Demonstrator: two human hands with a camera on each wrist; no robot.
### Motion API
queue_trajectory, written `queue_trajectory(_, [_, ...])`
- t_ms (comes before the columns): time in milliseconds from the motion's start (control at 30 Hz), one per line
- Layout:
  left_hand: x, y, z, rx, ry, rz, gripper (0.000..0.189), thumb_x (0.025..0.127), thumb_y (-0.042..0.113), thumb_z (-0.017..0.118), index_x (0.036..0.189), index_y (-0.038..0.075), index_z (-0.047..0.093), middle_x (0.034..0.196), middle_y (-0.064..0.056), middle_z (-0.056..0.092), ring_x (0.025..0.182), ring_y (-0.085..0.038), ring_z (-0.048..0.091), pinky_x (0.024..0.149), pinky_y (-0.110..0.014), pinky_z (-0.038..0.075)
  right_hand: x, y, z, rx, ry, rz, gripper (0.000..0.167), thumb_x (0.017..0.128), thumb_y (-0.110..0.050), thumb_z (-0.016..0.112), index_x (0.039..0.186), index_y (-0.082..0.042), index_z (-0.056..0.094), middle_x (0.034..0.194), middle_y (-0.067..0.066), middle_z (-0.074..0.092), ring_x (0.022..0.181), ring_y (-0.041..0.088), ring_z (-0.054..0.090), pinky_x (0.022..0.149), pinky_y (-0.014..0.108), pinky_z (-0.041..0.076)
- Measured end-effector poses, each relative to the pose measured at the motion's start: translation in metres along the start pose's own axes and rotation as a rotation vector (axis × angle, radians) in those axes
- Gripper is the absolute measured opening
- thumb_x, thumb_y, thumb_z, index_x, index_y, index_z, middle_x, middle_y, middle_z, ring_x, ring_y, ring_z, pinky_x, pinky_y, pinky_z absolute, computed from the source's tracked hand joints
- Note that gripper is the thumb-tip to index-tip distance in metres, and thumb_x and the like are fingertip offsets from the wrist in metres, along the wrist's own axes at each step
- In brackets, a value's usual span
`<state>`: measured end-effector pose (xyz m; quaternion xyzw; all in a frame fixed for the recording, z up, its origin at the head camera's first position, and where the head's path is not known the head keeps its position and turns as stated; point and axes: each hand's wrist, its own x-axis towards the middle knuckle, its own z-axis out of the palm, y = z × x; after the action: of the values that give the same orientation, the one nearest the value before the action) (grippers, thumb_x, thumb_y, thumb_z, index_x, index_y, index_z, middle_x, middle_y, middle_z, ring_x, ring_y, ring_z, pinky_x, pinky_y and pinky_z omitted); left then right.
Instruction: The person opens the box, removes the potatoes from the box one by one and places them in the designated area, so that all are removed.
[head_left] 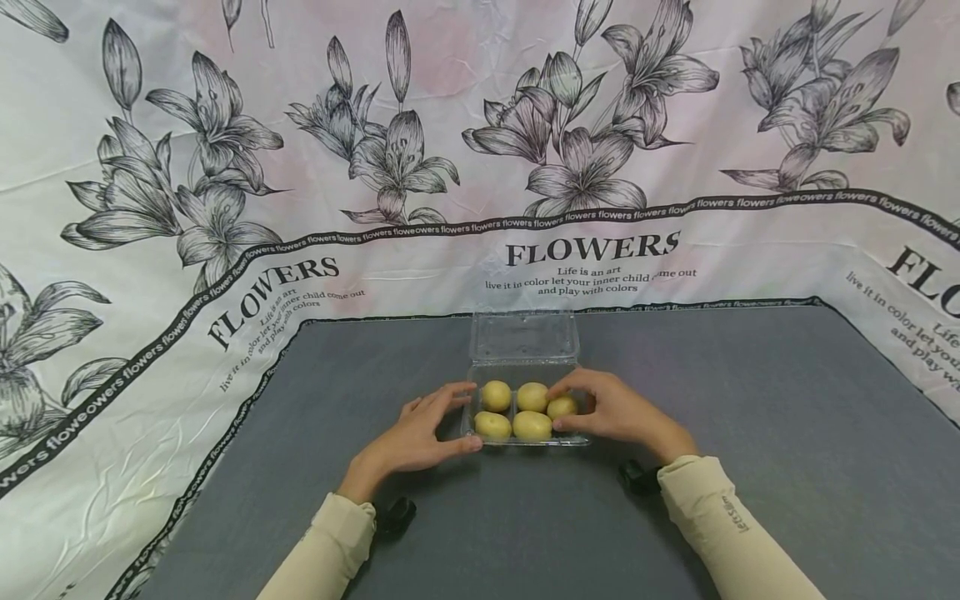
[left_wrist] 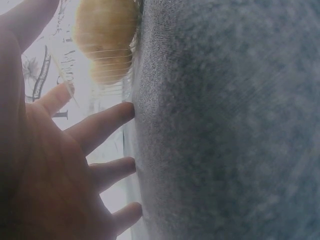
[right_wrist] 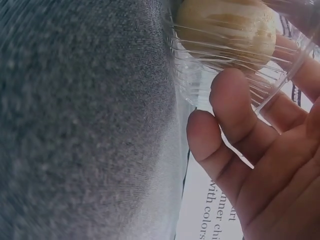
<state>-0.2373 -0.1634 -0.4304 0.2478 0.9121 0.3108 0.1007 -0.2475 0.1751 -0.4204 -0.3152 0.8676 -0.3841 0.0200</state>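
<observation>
A clear plastic box [head_left: 567,437] with its lid [head_left: 525,336] raised sits in front of me, holding several yellow potatoes in two rows. At its right end, my right hand [head_left: 617,410] pinches the rightmost potato [head_left: 562,407] between thumb and fingers. The right wrist view shows a potato [right_wrist: 225,30] through the ribbed plastic wall, with two fingertips outside that wall. My left hand [head_left: 420,429] is spread beside the box's left end, thumb near the front corner. In the left wrist view, the left fingers [left_wrist: 102,125] are straight and apart, next to potatoes [left_wrist: 106,27] behind the plastic.
The box stands on a grey cloth-covered table [head_left: 495,525]. Behind it hangs a white curtain [head_left: 435,258] printed with flowers and lettering, which also runs along both sides. Dark wrist straps [head_left: 395,518] show below the rolled sleeves.
</observation>
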Motion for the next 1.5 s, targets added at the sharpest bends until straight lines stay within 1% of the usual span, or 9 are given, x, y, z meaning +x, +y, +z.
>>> queue_trajectory(167, [0.0002, 0.0, -0.0004, -0.006, 0.001, 0.012, 0.081, 0.093, 0.061, 0.066, 0.159, 0.034, 0.029, 0.16, 0.001, 0.045, 0.149, -0.018, 0.043, 0.121, -0.067, 0.008, 0.0006, -0.0031, -0.0002, -0.047, 0.005, -0.009, 0.037, 0.088, -0.024, 0.083, 0.121, -0.012, 0.072, 0.117, 0.005, 0.071, 0.081, 0.011, 0.059, 0.069, 0.026, 0.052])
queue_trajectory(333, [0.0002, 0.0001, -0.0004, -0.006, 0.006, 0.021, 0.076, 0.096, 0.06, 0.061, 0.159, 0.031, 0.03, 0.159, 0.002, 0.046, 0.149, -0.019, 0.042, 0.121, -0.067, 0.009, 0.0004, -0.0059, 0.0, -0.079, 0.004, 0.006, 0.037, 0.088, -0.024, 0.082, 0.122, -0.013, 0.073, 0.12, 0.003, 0.072, 0.095, 0.013, 0.064, 0.078, 0.032, 0.054])
queue_trajectory(433, [-0.0003, 0.0007, -0.0006, -0.008, 0.005, 0.017, 0.076, 0.096, 0.06, 0.062, 0.159, 0.033, 0.029, 0.159, 0.002, 0.046, 0.15, -0.019, 0.041, 0.121, -0.067, 0.008, -0.0001, -0.0064, 0.0005, -0.091, 0.005, 0.014, 0.036, 0.088, -0.025, 0.082, 0.121, -0.014, 0.073, 0.121, 0.003, 0.072, 0.102, 0.016, 0.066, 0.081, 0.035, 0.055])
queue_trajectory(600, [-0.0009, 0.0021, -0.0014, -0.01, 0.003, 0.013, 0.078, 0.096, 0.059, 0.062, 0.161, 0.033, 0.027, 0.161, 0.003, 0.043, 0.15, -0.02, 0.04, 0.121, -0.068, 0.007, -0.0009, -0.0071, 0.0012, -0.118, 0.02, 0.015, 0.036, 0.087, -0.028, 0.083, 0.12, -0.016, 0.074, 0.119, 0.001, 0.073, 0.104, 0.018, 0.068, 0.082, 0.038, 0.055])
queue_trajectory(767, [-0.0027, 0.0018, -0.0015, 0.002, 0.004, 0.015, 0.081, 0.096, 0.059, 0.062, 0.163, 0.034, 0.023, 0.163, 0.006, 0.039, 0.151, -0.02, 0.039, 0.121, -0.068, 0.008, -0.0019, -0.0091, 0.0026, -0.141, 0.035, 0.031, 0.037, 0.088, -0.032, 0.082, 0.121, -0.017, 0.074, 0.12, 0.0, 0.074, 0.107, 0.021, 0.068, 0.088, 0.044, 0.055])
queue_trajectory(933, [-0.0028, 0.0014, -0.001, 0.004, 0.007, 0.018, 0.081, 0.096, 0.059, 0.062, 0.163, 0.034, 0.023, 0.163, 0.006, 0.04, 0.151, -0.02, 0.039, 0.12, -0.069, 0.008, -0.0031, -0.0098, 0.0033, -0.171, 0.04, 0.03, 0.037, 0.089, -0.033, 0.081, 0.122, -0.017, 0.074, 0.121, -0.001, 0.074, 0.111, 0.023, 0.069, 0.093, 0.047, 0.055])
queue_trajectory(1333, [-0.0031, 0.0032, -0.0006, -0.001, 0.007, 0.006, 0.081, 0.096, 0.059, 0.063, 0.162, 0.033, 0.025, 0.161, 0.003, 0.043, 0.151, -0.021, 0.039, 0.12, -0.069, 0.008, -0.0038, -0.0093, 0.004, -0.166, 0.05, 0.027, 0.035, 0.089, -0.032, 0.081, 0.12, -0.018, 0.075, 0.119, -0.001, 0.074, 0.107, 0.021, 0.07, 0.089, 0.045, 0.056])
queue_trajectory(1400, [-0.0031, 0.0033, -0.0006, -0.002, 0.007, 0.005, 0.081, 0.096, 0.059, 0.063, 0.162, 0.033, 0.025, 0.161, 0.003, 0.043, 0.151, -0.021, 0.039, 0.12, -0.069, 0.008, -0.004, -0.0083, 0.0039, -0.169, 0.055, 0.015, 0.035, 0.089, -0.032, 0.08, 0.12, -0.018, 0.075, 0.118, -0.001, 0.075, 0.105, 0.019, 0.07, 0.086, 0.042, 0.056])
queue_trajectory(1500, [-0.0028, 0.0034, -0.0009, -0.004, 0.006, 0.005, 0.081, 0.096, 0.059, 0.063, 0.163, 0.033, 0.024, 0.161, 0.003, 0.043, 0.151, -0.021, 0.039, 0.12, -0.069, 0.008, -0.0042, -0.0079, 0.0028, -0.169, 0.062, 0.012, 0.035, 0.088, -0.032, 0.081, 0.12, -0.018, 0.076, 0.116, -0.002, 0.075, 0.095, 0.015, 0.068, 0.078, 0.035, 0.053])
